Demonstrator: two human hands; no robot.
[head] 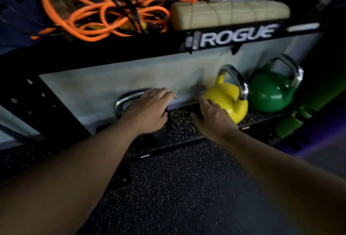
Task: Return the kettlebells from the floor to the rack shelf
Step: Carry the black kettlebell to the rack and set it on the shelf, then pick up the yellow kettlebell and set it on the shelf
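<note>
A dark kettlebell (159,134) with a steel handle (123,102) stands on the low rack shelf (184,125), at its left end. My left hand (149,108) lies over the right side of that handle, fingers wrapped loosely on it, and hides most of the bell's body. To its right on the same shelf sit a yellow kettlebell (227,102) and a green kettlebell (271,92), both upright. My right hand (212,116) is spread flat beside the yellow kettlebell's left side, holding nothing.
The upper shelf, with a black ROGUE rail (237,35), carries coiled orange bands (104,17) and a tan pad (230,15) low over the kettlebells. A black perforated upright (35,103) stands left. Speckled rubber floor (187,188) lies in front, and green objects (288,124) sit at right.
</note>
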